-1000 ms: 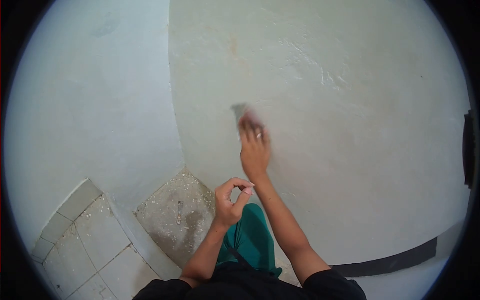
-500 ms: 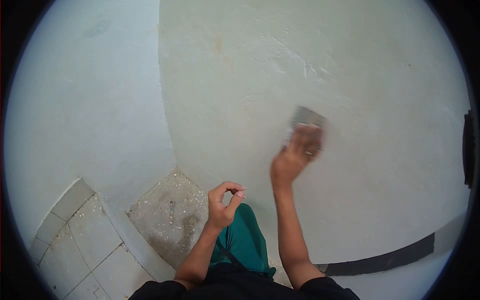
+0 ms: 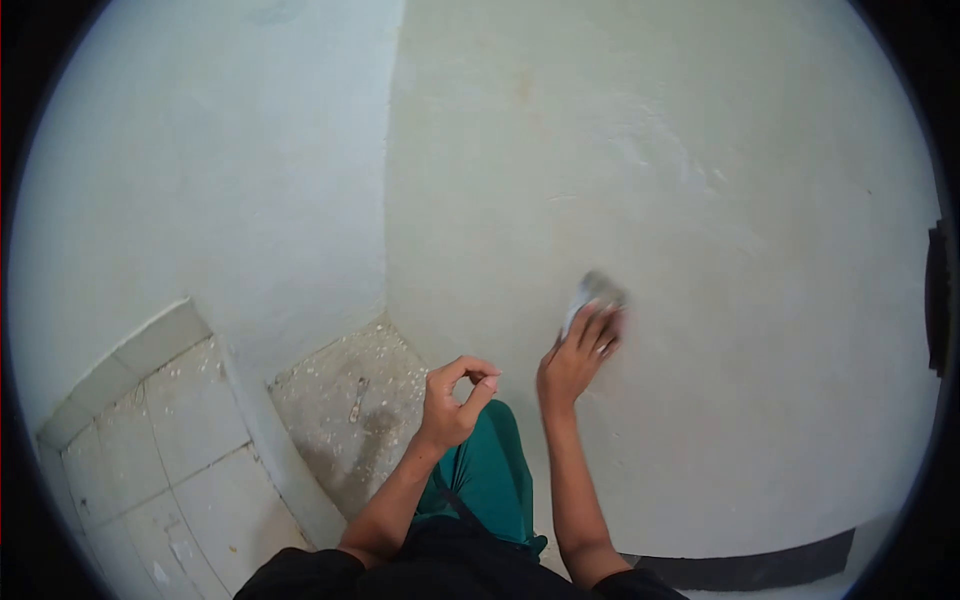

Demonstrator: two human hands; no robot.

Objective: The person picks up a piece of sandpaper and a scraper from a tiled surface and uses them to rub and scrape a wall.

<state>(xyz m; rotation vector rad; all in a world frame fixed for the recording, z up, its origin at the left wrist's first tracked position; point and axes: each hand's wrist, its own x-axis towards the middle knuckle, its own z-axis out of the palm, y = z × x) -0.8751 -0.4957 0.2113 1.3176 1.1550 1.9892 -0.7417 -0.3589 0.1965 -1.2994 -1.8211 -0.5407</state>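
Observation:
My right hand (image 3: 580, 358) is wrapped round a greyish flat pad (image 3: 598, 289) that lies against the pale wall (image 3: 700, 330); motion smears the pad and fingertips, so its exact kind is unclear. My left hand (image 3: 457, 402) hangs in front of my green-clad knee (image 3: 500, 460), thumb and forefinger curled together into a ring. Whatever may be between those fingertips is too small to make out. Shiny, uneven patches (image 3: 680, 150) mark the wall above the right hand.
A wall corner runs down left of centre to a speckled floor (image 3: 330, 420), where a small tool (image 3: 357, 399) lies. Lower left is a tiled ledge (image 3: 200, 440). A dark strip (image 3: 760, 570) follows the wall's bottom, and a dark object (image 3: 937, 300) stands at the right edge.
My right hand has moved down the wall with the pad. The view has shifted, so the corner and floor sit differently in the frame. My left hand keeps its curled pose.

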